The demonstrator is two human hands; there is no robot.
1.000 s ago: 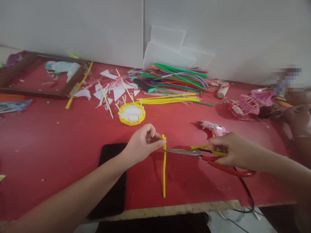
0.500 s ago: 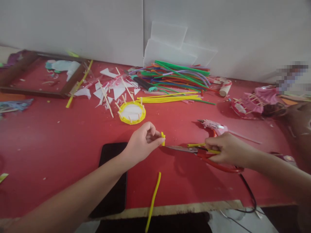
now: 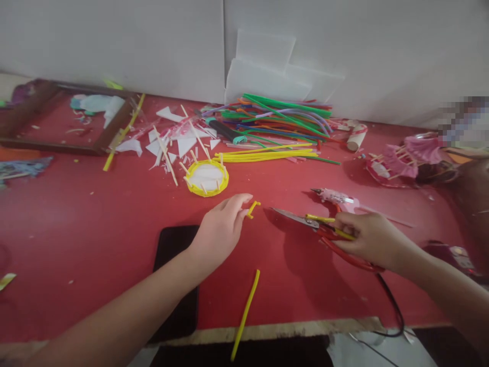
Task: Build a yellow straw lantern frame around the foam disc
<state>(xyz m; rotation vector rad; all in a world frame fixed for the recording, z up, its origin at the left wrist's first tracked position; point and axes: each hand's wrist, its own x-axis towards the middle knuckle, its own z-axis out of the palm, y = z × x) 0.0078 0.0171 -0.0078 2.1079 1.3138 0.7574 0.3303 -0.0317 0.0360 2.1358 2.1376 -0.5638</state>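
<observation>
My left hand (image 3: 221, 229) pinches a short yellow pipe-cleaner piece (image 3: 252, 208) between thumb and fingertips, just above the red table (image 3: 95, 214). My right hand (image 3: 369, 238) grips red-handled scissors (image 3: 305, 222), blades pointing left toward that piece, with another yellow bit held against the handles. The long cut-off yellow pipe cleaner (image 3: 245, 313) lies at the table's front edge, hanging over it. A yellow ring with wooden sticks around a white disc (image 3: 207, 178) sits just beyond my left hand.
A pile of coloured pipe cleaners (image 3: 278, 127) and white foam sheets (image 3: 267, 71) lie at the back. A pink glue gun (image 3: 336, 198) rests right of centre, its cord running off the edge. A black tablet (image 3: 173, 275) lies under my left forearm. Another person's arm (image 3: 473, 193) is at the right.
The scissors cut the yellow pipe cleaner; the long part dropped to the table's front edge. My left hand kept the short stub and moved slightly up; the scissors drew back to the right.
</observation>
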